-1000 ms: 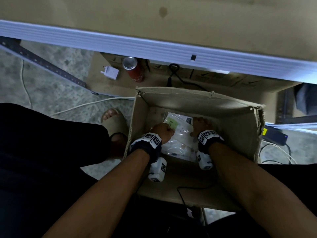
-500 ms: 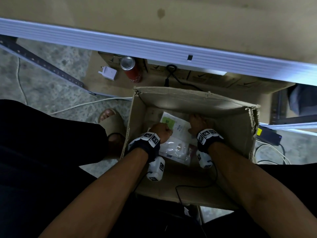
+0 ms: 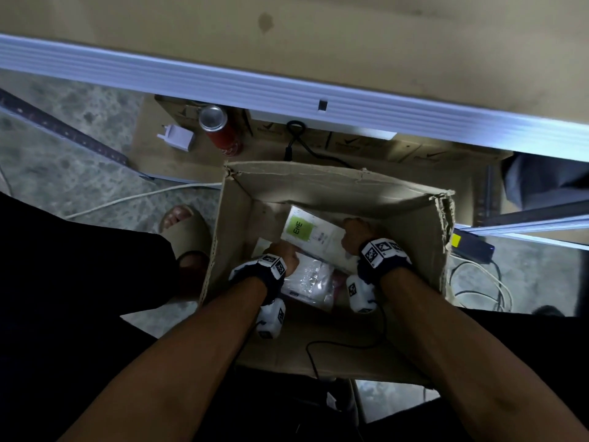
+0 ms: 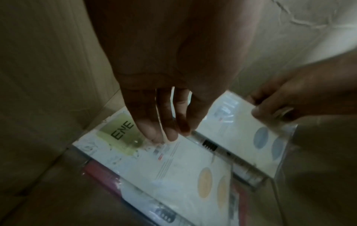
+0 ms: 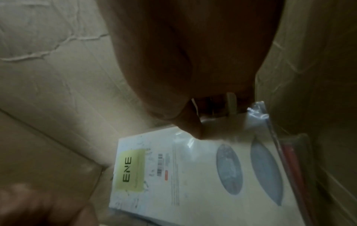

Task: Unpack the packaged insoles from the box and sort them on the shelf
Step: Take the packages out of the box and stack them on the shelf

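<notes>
An open cardboard box (image 3: pixel 334 180) stands on the floor with several bagged insole packages inside. My right hand (image 3: pixel 353 234) pinches the right edge of the top package (image 3: pixel 314 237), a white card with a green "ENE" label and blue ovals (image 5: pixel 193 175); the thumb lies on top (image 5: pixel 193 128). My left hand (image 3: pixel 283 253) reaches down beside it. Its fairly straight fingertips (image 4: pixel 164 133) touch the near edge of that package (image 4: pixel 241 130) and the orange-oval package (image 4: pixel 173 168) beneath. More clear-bagged packages (image 3: pixel 309 282) lie lower in the box.
A shelf rail (image 3: pixel 287 90) runs across above the box. Under it stand a red can (image 3: pixel 220 132), a white plug adapter (image 3: pixel 177 140) and a black cable (image 3: pixel 296 135). My sandalled foot (image 3: pixel 185 231) is left of the box. Loose cables (image 3: pixel 478 282) lie on the right.
The right hand has raised the top package's right edge. The left hand has slid back off the green label, which now shows fully.
</notes>
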Demonstrator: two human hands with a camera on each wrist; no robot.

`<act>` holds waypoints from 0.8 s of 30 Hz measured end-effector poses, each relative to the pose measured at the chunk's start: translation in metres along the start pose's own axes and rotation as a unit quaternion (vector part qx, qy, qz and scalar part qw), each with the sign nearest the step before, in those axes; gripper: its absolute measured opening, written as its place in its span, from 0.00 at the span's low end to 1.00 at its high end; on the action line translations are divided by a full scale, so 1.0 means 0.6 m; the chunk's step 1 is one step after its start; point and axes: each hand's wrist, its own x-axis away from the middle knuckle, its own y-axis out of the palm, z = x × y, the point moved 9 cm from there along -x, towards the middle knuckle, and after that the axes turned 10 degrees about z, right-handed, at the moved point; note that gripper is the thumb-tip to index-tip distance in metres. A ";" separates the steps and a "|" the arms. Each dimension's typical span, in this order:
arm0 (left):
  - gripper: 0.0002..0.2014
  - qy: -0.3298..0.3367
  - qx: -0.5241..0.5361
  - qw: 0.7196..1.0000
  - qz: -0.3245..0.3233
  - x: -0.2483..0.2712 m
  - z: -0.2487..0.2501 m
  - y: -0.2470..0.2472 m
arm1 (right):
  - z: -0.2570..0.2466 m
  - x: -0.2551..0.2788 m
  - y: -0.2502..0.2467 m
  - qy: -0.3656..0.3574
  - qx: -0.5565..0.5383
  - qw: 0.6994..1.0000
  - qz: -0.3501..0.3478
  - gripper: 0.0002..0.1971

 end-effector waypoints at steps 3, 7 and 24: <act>0.16 -0.008 -0.022 1.000 0.014 -0.014 -0.009 0.010 | 0.008 0.005 -0.003 0.003 0.004 1.000 0.002 0.33; 0.23 -0.013 -0.029 0.997 0.067 -0.034 -0.023 0.005 | 0.021 0.022 -0.001 0.020 0.009 1.000 0.009 0.28; 0.27 0.123 -0.173 0.974 0.086 -0.027 -0.003 0.013 | 0.025 0.038 -0.020 0.037 -0.075 0.995 0.049 0.15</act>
